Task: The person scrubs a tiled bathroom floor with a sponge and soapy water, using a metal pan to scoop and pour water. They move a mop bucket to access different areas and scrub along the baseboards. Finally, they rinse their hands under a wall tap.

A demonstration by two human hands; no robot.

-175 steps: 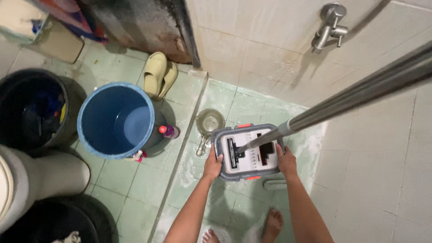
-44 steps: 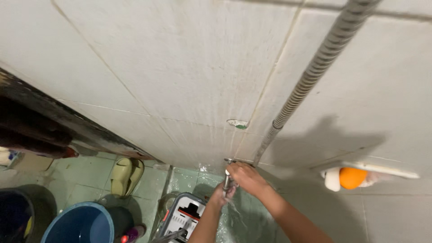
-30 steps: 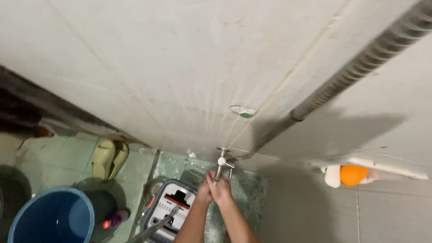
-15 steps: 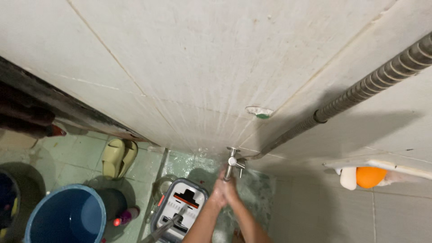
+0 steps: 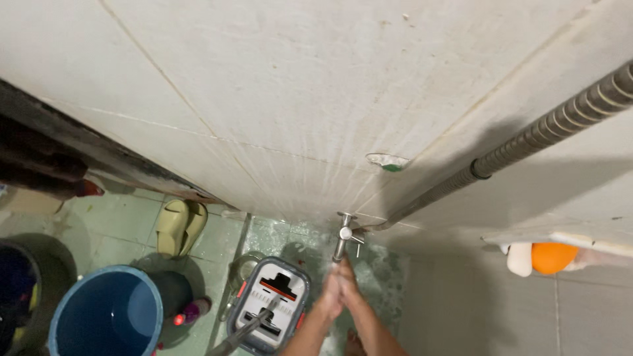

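My left hand (image 5: 329, 296) and my right hand (image 5: 347, 285) are pressed together just below a metal wall tap (image 5: 343, 237), rubbing against each other. Neither hand holds an object. A grey and white mop bucket (image 5: 270, 304) with a red trim stands on the green tiled floor just left of my hands. A mop handle (image 5: 242, 331) leans out of it toward the bottom edge. My bare foot (image 5: 353, 342) shows below my forearms.
A blue bucket (image 5: 105, 316) holds water at lower left, a dark bin (image 5: 20, 296) beside it. Yellow slippers (image 5: 179, 226) lie by the wall. A ribbed metal hose (image 5: 547, 132) runs up to the right. An orange object (image 5: 552, 256) sits on a shelf at right.
My hands came off the tap and dropped below it, now rubbing together. The view drifted slightly, showing more of the floor and the blue bucket.
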